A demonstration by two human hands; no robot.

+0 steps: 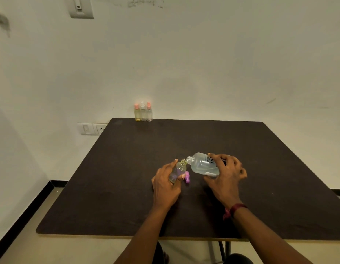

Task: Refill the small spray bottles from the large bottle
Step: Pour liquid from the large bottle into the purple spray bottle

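My left hand (165, 184) grips a small clear spray bottle (178, 170) with its top off, tilted a little to the right above the dark table (127, 197). My right hand (225, 175) holds the large clear bottle (202, 164) tipped on its side. Its open neck touches the small bottle's threaded mouth. Clear liquid lies in the large bottle's lower half. A purple spray cap (187, 177) lies on the table just right of my left hand's fingers.
Three small capped spray bottles (143, 112) stand in a row at the table's far edge against the white wall. A wall socket (93, 129) sits left of the table. The floor shows below the table's near edge.
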